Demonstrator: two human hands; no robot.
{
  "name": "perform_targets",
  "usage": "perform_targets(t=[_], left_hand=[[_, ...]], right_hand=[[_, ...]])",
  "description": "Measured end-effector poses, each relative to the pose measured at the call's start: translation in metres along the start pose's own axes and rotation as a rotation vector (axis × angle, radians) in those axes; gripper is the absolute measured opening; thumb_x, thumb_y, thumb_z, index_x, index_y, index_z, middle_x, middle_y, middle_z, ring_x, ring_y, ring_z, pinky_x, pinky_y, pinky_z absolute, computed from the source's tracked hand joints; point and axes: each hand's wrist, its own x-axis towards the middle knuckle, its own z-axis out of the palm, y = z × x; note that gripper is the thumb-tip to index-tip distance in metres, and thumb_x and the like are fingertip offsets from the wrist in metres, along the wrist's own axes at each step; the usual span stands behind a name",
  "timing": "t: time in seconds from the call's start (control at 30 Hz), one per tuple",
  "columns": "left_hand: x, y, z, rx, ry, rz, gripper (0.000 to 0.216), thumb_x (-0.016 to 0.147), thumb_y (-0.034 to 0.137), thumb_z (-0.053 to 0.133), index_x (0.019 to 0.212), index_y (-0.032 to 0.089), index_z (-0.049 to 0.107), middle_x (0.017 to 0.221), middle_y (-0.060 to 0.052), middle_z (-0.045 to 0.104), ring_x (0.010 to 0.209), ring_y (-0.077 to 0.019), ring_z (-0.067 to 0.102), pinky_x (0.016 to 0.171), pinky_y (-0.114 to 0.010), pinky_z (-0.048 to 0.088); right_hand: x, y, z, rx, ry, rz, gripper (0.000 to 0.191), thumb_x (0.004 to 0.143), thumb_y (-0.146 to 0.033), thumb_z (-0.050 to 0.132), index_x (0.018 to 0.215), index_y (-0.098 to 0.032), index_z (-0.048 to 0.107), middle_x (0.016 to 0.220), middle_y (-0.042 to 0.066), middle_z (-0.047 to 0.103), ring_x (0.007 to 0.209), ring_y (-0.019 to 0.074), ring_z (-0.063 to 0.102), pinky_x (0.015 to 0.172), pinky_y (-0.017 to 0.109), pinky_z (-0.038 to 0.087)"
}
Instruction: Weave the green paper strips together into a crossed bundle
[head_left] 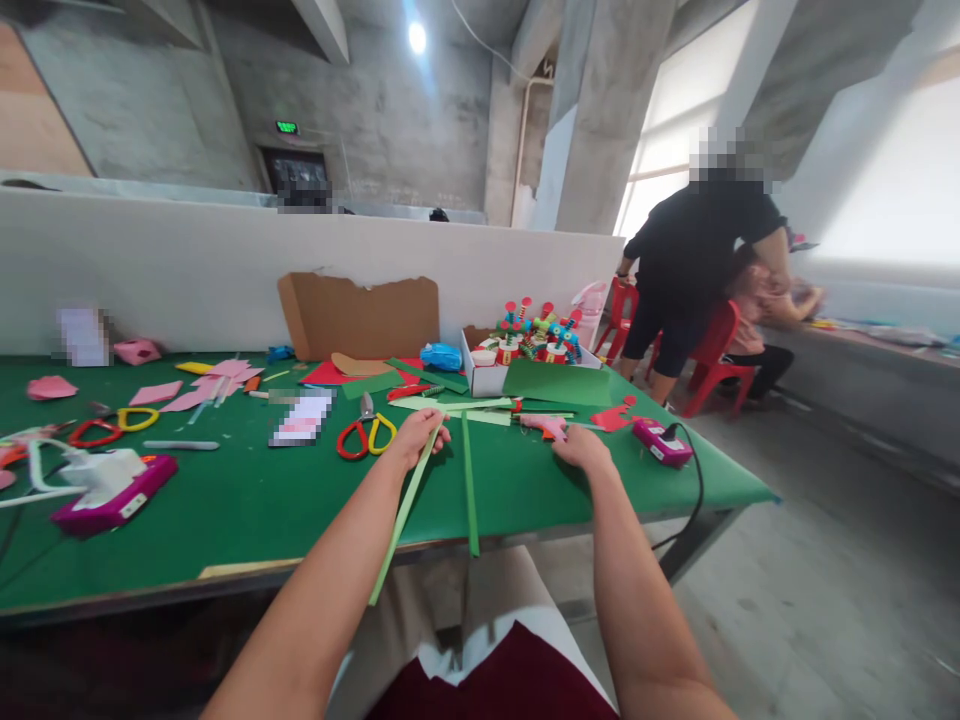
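Note:
My left hand (420, 436) is closed on the far end of a long light-green paper strip (399, 525) that runs back over the table's near edge toward me. A darker green strip (469, 485) lies just right of it, pointing at me. My right hand (579, 446) rests on the green table (247, 500) with its fingers curled round the orange handle of a pair of scissors (541, 425). Red and yellow scissors (366, 432) lie just left of my left hand.
A pink glue gun (660, 441) with a black cord sits at the right corner, another pink glue gun (112, 490) at the left. A white box of coloured craft figures (525, 350), green sheets, pink paper scraps and brown cardboard (360, 315) lie farther back. People sit by red chairs (712, 370) on the right.

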Motion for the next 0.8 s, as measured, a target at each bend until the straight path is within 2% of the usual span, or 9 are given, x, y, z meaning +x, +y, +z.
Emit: perform_targets(t=[0.1, 0.2, 0.37, 0.4, 0.47, 0.53, 0.6, 0.67, 0.8], left_hand=[[0.000, 0.001, 0.002, -0.003, 0.007, 0.000, 0.022, 0.085, 0.037, 0.058, 0.080, 0.017, 0.051, 0.048, 0.002, 0.057, 0.034, -0.0070, 0.045, 0.035, -0.016, 0.030], [0.002, 0.001, 0.003, -0.014, 0.016, 0.003, 0.022, 0.083, 0.034, 0.061, 0.075, 0.017, 0.051, 0.053, 0.001, 0.061, 0.036, -0.0063, 0.048, 0.037, -0.016, 0.033], [0.004, 0.001, 0.002, -0.028, -0.013, 0.006, 0.021, 0.080, 0.027, 0.067, 0.073, 0.016, 0.051, 0.057, 0.000, 0.063, 0.039, -0.0056, 0.050, 0.039, -0.016, 0.034], [0.005, 0.000, 0.002, -0.033, -0.019, 0.007, 0.021, 0.080, 0.027, 0.067, 0.074, 0.016, 0.051, 0.056, 0.001, 0.062, 0.039, -0.0055, 0.049, 0.038, -0.016, 0.033], [0.005, 0.000, 0.002, -0.040, -0.021, 0.011, 0.021, 0.080, 0.029, 0.066, 0.075, 0.016, 0.051, 0.055, 0.001, 0.062, 0.039, -0.0054, 0.049, 0.038, -0.015, 0.033], [0.005, 0.000, 0.002, -0.041, -0.017, 0.014, 0.022, 0.081, 0.031, 0.066, 0.076, 0.016, 0.051, 0.054, 0.001, 0.062, 0.039, -0.0055, 0.049, 0.039, -0.015, 0.033], [0.005, 0.000, 0.002, -0.044, -0.016, 0.012, 0.021, 0.081, 0.030, 0.065, 0.076, 0.016, 0.051, 0.054, 0.001, 0.062, 0.039, -0.0057, 0.050, 0.039, -0.015, 0.034], [0.005, 0.001, 0.002, -0.048, -0.009, 0.003, 0.016, 0.083, 0.026, 0.062, 0.077, 0.015, 0.053, 0.054, 0.000, 0.062, 0.039, -0.0064, 0.050, 0.039, -0.016, 0.035], [0.006, 0.001, 0.002, -0.048, 0.030, -0.018, 0.010, 0.085, 0.021, 0.056, 0.079, 0.013, 0.056, 0.054, -0.002, 0.062, 0.039, -0.0076, 0.051, 0.040, -0.017, 0.036]], right_hand=[[0.002, -0.008, -0.001, 0.041, 0.031, -0.001, 0.032, 0.080, -0.025, 0.054, 0.106, -0.011, 0.066, 0.104, 0.021, 0.069, 0.095, 0.0291, 0.066, 0.070, 0.031, 0.043], [0.001, -0.019, -0.004, 0.190, 0.111, -0.026, 0.030, 0.079, -0.025, 0.053, 0.102, -0.009, 0.063, 0.097, 0.020, 0.070, 0.087, 0.0282, 0.066, 0.068, 0.031, 0.043], [-0.002, -0.051, -0.004, 0.738, 0.285, -0.109, 0.029, 0.070, -0.018, 0.055, 0.099, -0.018, 0.055, 0.077, 0.003, 0.067, 0.068, 0.0172, 0.060, 0.062, 0.026, 0.044], [-0.002, -0.058, -0.004, 0.884, 0.258, -0.138, 0.029, 0.067, -0.018, 0.056, 0.096, -0.019, 0.054, 0.072, 0.000, 0.064, 0.065, 0.0159, 0.059, 0.061, 0.026, 0.045], [-0.003, -0.070, -0.004, 1.127, 0.063, -0.166, 0.024, 0.064, -0.018, 0.058, 0.087, -0.020, 0.053, 0.060, -0.004, 0.057, 0.059, 0.0145, 0.057, 0.058, 0.025, 0.047], [-0.005, -0.080, -0.002, 1.247, -0.125, -0.169, 0.021, 0.063, -0.019, 0.060, 0.083, -0.020, 0.051, 0.052, -0.006, 0.052, 0.052, 0.0129, 0.054, 0.052, 0.024, 0.046], [-0.007, -0.088, 0.002, 1.255, -0.166, -0.216, 0.021, 0.067, -0.024, 0.062, 0.084, -0.020, 0.051, 0.051, -0.007, 0.051, 0.046, 0.0108, 0.049, 0.045, 0.022, 0.042], [-0.009, -0.095, 0.007, 1.186, -0.113, -0.313, 0.021, 0.073, -0.032, 0.062, 0.087, -0.020, 0.053, 0.050, -0.007, 0.050, 0.043, 0.0095, 0.045, 0.042, 0.020, 0.038], [-0.012, -0.100, 0.017, 0.887, 0.003, -0.465, 0.023, 0.079, -0.036, 0.060, 0.093, -0.018, 0.057, 0.060, -0.003, 0.061, 0.047, 0.0110, 0.053, 0.050, 0.023, 0.044]])
